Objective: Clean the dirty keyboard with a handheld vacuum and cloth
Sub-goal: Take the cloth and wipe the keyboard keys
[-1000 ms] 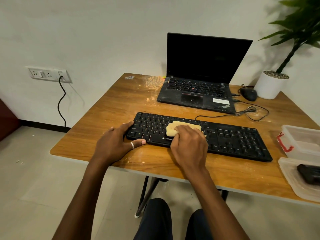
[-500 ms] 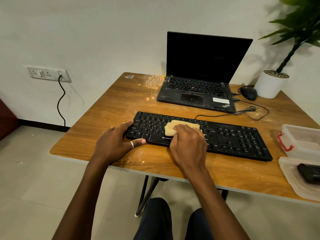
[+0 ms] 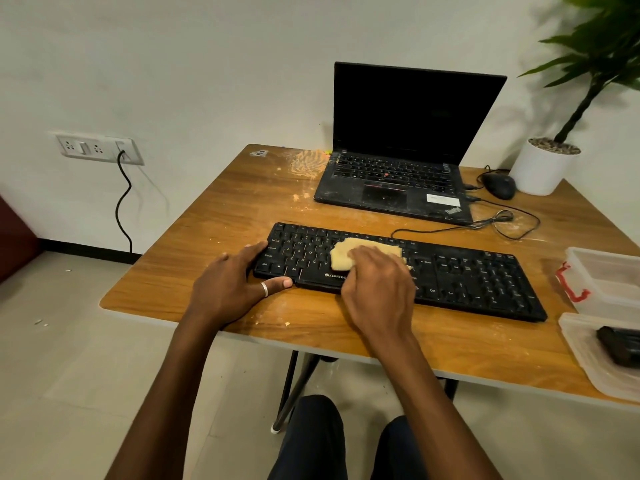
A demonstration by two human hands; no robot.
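We see left hand point(image 3: 228, 289) clamping the flat black keyboard point(image 3: 467, 278)'s left end, near the wood bench point(image 3: 242, 209)'s front edge; right hand point(image 3: 377, 285), fingers curled, presses soft yellow cloth point(image 3: 346, 249) onto keys.

Head camera looks forward-down, near the keyboard point(image 3: 467, 275)
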